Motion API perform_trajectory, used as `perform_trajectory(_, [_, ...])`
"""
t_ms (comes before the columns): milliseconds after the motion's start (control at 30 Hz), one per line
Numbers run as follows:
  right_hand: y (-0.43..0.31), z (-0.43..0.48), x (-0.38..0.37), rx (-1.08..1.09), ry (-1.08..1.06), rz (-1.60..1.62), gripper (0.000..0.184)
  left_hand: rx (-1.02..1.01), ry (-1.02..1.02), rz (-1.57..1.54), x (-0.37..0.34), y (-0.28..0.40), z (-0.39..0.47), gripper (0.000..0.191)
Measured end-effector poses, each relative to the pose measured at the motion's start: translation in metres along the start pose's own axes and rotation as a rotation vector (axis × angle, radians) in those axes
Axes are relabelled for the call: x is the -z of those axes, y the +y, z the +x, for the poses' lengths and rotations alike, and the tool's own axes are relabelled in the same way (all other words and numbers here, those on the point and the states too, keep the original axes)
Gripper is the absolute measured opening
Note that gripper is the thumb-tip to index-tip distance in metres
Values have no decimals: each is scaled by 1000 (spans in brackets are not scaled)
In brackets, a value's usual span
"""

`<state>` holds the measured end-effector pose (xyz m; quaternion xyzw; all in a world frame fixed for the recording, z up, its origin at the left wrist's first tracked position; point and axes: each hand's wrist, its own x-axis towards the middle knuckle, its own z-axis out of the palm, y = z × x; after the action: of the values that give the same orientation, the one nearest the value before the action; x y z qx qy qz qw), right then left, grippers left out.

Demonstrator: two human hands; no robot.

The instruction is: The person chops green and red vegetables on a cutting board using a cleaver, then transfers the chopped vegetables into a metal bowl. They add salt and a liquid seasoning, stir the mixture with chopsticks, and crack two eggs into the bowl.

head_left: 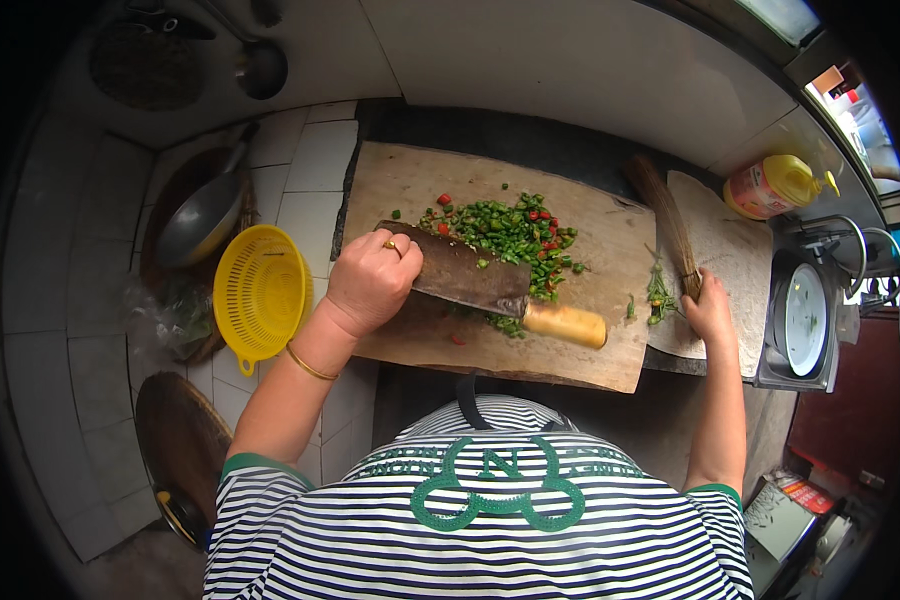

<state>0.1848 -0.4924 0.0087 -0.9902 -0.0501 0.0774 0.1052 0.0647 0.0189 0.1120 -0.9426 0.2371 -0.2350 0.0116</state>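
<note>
My left hand (375, 281) grips a cleaver (469, 270) by the far end of its blade. The wooden handle points right, towards the front of a wooden cutting board (397, 172). Chopped green and red peppers (506, 225) lie heaped behind the blade, with bits stuck to the steel and more partly hidden under it. On the right, my right hand (709, 307) is closed around the near end of a bundled-fibre brush (664, 202). Green pepper stems (658, 292) lie just left of that hand, beside the board's right edge.
Left of the board stand a yellow plastic colander (259, 296), a wok (202, 217) and a clear plastic bag (172, 315). A yellow pump bottle (772, 187) is at the back right, near a faucet (821, 244) and a sink (821, 379) holding a pale basin (804, 319).
</note>
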Motion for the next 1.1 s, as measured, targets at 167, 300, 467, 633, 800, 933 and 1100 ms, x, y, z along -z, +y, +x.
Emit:
perform_trajectory(167, [5, 6, -15, 55, 95, 54, 57, -88, 80, -38, 6, 4, -4, 11])
perform_trajectory(300, [10, 6, -5, 4, 106, 103, 52, -108, 105, -48, 8, 6, -11, 14])
perform_trajectory(467, [-76, -59, 60, 189, 215, 283, 53, -137, 123, -45, 9, 6, -19, 12])
perform_trajectory(633, [-209, -116, 102, 491, -85, 475, 68, -214, 121, -28, 11, 12, -20, 10])
perform_trajectory(800, [-261, -135, 95, 573, -294, 205, 63, -268, 120, -59, 17, 14, -26, 9])
perform_trajectory(933, [-243, -137, 73, 481, -257, 133, 65, -223, 115, -62, 27, 10, -39, 9])
perform_trajectory(1100, [-234, -148, 87, 508, -108, 201, 69, -222, 125, -25, 39, -1, -49, 10])
